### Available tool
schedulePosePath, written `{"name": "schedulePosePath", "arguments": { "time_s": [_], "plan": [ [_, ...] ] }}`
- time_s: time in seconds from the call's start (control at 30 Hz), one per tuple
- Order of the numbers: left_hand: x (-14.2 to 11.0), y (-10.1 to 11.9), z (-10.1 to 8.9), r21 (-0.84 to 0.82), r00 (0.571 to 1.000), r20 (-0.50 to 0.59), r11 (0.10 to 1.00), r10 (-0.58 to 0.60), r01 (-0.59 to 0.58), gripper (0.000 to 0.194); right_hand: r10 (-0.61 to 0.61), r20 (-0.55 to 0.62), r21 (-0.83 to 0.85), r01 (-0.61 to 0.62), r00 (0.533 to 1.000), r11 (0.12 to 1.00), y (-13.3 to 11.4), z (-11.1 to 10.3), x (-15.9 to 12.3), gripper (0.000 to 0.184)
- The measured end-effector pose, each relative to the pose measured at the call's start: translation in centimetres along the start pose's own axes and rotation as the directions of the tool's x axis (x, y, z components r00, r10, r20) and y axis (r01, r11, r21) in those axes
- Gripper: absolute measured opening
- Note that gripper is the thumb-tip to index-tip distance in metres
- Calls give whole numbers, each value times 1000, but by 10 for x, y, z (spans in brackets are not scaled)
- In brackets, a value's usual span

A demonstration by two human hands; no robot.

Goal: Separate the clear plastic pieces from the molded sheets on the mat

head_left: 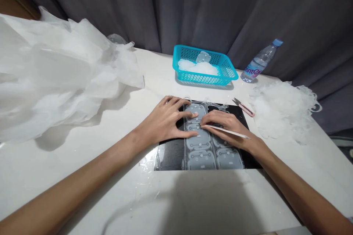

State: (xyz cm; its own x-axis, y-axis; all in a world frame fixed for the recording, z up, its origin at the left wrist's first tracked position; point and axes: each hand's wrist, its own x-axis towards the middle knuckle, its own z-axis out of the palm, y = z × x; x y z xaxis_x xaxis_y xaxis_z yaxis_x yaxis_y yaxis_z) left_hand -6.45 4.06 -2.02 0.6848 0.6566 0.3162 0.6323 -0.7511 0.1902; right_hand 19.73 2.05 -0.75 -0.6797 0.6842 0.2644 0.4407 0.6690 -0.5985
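Observation:
A clear plastic sheet (200, 156) with rounded rectangular shapes marked in it lies on a black mat (171, 154). My left hand (173, 117) is spread over the sheet's left part, its fingers apart and the fingertips pressing on it. In my right hand (227, 126) is a slim pale pen-like tool (228, 131), gripped low, its point touching the sheet or just above it near the left fingers. The exact kind of tool cannot be made out. Thin curly clear trimmings (217, 104) lie along the sheet's far edge.
Behind the mat stands a turquoise basket (205, 78) holding translucent cut pieces (203, 57). A water bottle (259, 64) is to its right. Small pink-handled snips (246, 109) lie beside a heap of clear scraps (284, 108). Stacked white translucent sheets (60, 77) fill the table's left.

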Motion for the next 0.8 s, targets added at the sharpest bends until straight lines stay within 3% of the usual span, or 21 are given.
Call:
{"name": "schedulePosePath", "arguments": {
  "time_s": [0.47, 0.8],
  "plan": [
    [1, -2, 2, 2, 1000, 4, 1000, -7, 7, 61, 55, -86, 184, -38, 995, 982, 10, 10, 1, 8],
    [0, -3, 4, -6, 1000, -20, 1000, 10, -10, 61, 19, -73, 139, -9, 997, 990, 10, 13, 3, 9]
  ]
}}
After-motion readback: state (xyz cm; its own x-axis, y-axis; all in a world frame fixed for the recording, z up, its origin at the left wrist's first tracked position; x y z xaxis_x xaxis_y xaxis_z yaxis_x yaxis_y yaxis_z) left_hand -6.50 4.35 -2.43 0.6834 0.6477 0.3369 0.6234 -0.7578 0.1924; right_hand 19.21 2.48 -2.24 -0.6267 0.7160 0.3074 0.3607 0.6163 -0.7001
